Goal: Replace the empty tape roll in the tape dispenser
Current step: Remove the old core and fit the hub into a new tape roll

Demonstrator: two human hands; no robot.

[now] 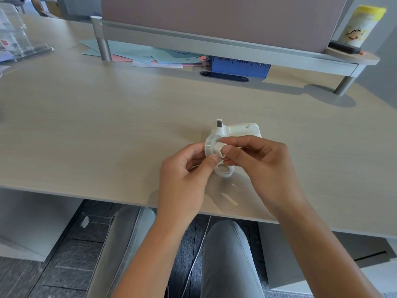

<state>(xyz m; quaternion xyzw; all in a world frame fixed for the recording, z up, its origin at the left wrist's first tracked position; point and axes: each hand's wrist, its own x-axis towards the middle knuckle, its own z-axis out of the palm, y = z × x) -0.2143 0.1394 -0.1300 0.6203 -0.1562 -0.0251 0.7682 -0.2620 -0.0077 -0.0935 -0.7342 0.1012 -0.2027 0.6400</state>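
A white tape dispenser (238, 129) lies on the light wood desk (107, 130), just beyond my hands. My left hand (187, 173) pinches a whitish tape roll (209, 145) held upright above the desk. My right hand (262, 162) grips a small white hub piece (219, 148) sitting in the roll's centre hole. A second ring, another whitish roll or core (224, 171), lies flat on the desk right under my fingers. Fingers hide part of both rolls.
A grey monitor riser (214, 43) with metal legs (104, 41) spans the back of the desk. Under it lie coloured papers (150, 55), a blue box (240, 65) and a dark cable slot (224, 76). A yellow canister (363, 24) stands far right, clear plastic holders (15, 35) far left.
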